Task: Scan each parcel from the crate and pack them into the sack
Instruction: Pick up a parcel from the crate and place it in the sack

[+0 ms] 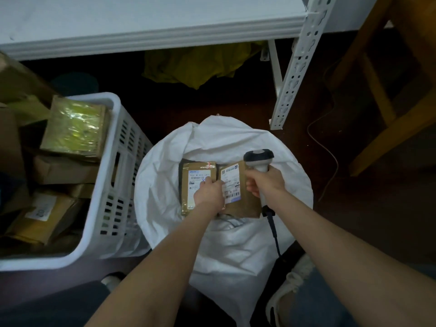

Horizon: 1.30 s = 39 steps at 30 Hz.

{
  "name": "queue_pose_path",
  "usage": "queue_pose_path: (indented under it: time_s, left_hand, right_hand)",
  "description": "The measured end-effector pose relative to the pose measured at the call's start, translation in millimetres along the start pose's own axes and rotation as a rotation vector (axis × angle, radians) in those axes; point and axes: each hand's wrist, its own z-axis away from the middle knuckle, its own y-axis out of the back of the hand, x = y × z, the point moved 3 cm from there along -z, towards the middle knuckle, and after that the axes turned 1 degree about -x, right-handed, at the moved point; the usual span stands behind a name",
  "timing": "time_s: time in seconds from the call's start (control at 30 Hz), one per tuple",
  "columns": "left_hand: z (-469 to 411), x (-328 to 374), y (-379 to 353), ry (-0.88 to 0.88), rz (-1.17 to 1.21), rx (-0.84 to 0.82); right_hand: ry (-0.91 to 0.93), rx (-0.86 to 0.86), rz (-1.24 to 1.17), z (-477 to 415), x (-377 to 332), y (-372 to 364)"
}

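A white sack (165,171) stands open in the middle of the floor. Two brown parcels with white labels lie side by side in its mouth. My left hand (208,193) grips the left parcel (192,173) along its right edge, fingers curled over the label. The right parcel (238,197) lies beside it. My right hand (264,182) holds a grey and black barcode scanner (259,158) by its handle, head pointing away from me over the sack. Its black cable (274,234) hangs down. The white crate (122,166) at the left holds several brown parcels.
A white shelf board (141,22) and its perforated steel post (297,67) stand beyond the sack. Yellow cloth (195,64) lies under the shelf. A wooden chair (389,102) stands at the right, a thin cable (326,147) on the dark floor. My shoe (290,291) is by the sack.
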Motion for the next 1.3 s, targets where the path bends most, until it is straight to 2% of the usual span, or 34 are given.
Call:
queue_pose_path:
  time_s: [0.27, 0.4, 0.7, 0.97, 1.13, 1.3]
  left_hand:
    - [82.3, -55.4, 96.1, 0.04, 0.096, 0.272]
    - [137.5, -103.2, 139.6, 0.04, 0.102, 0.417]
    - [245.1, -226.1, 210.0, 0.22, 0.217, 0.791]
    - [251.6, -343.0, 243.6, 0.425, 0.444, 0.84]
    - [209.8, -385.0, 286.2, 0.444, 0.553, 0.845]
    - [160.9, -430.1, 309.8, 0.549, 0.681, 0.807]
  right_hand:
    - [0.199, -0.096, 0.049, 89.4, -60.2, -37.7]
    - [0.284, -0.181, 0.049, 151.9, -91.6, -82.2]
    - [0.39, -0.401, 0.02, 262.2, -136.8, -196.4]
    - [0.484, -0.432, 0.052, 291.1, -179.0, -290.6]
    - [0.528, -0.401, 0.04, 272.6, -214.7, -332.6]
    - [0.625, -0.304, 0.134, 244.5, -245.2, -367.2]
